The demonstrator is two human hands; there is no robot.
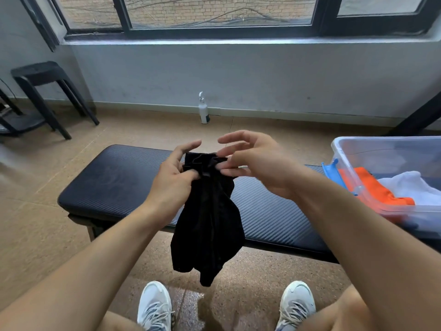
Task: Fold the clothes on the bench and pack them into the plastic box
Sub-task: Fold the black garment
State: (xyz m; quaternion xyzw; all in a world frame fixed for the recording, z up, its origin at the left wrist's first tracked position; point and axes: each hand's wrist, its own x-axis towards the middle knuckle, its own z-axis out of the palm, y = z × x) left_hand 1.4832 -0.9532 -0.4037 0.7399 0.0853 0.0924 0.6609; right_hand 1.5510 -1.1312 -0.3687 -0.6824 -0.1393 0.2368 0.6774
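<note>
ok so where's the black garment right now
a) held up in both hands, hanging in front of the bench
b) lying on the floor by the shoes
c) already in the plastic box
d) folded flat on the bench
a: the left hand and right hand pinch the top of the black garment, which hangs bunched in the air in front of the bench, not in the plastic box.

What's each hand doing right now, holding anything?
Left hand: pinching the top of the black garment.
Right hand: pinching the same top edge, upper fingers spread.
</note>
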